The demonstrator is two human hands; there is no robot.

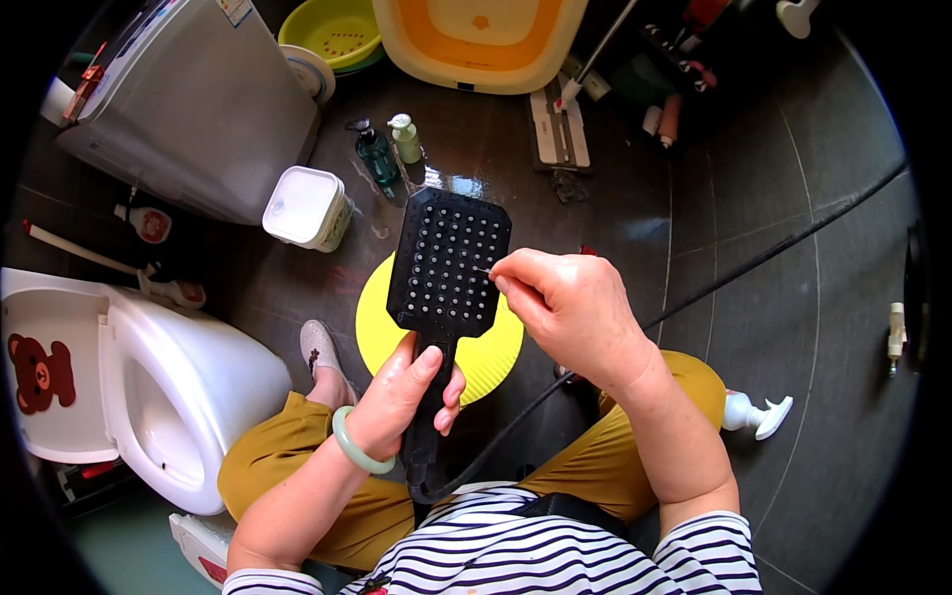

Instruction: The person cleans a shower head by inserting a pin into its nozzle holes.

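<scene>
A black rectangular shower head (pixel 451 260) with rows of pale nozzles faces up in front of me. My left hand (pixel 405 389), with a pale green bangle on its wrist, is closed round its handle. A black hose (pixel 535 402) runs from the handle's lower end off to the upper right. At the right edge of the nozzle face, my right hand (pixel 565 302) pinches a thin, needle-like pin (pixel 484 271), its tip against or just over the nozzles. Most of the pin is hidden by the fingers. Below the shower head is a yellow ribbed round object (pixel 496 352), partly covered.
To the left are a toilet (pixel 188 407), a grey appliance (pixel 198 109) and a white-lidded tub (pixel 305 206). Two pump bottles (pixel 375 154) stand on the wet dark floor. An orange-and-white basin (pixel 481 45) and a flat mop (pixel 560 129) are ahead; a spray bottle (pixel 749 412) is right.
</scene>
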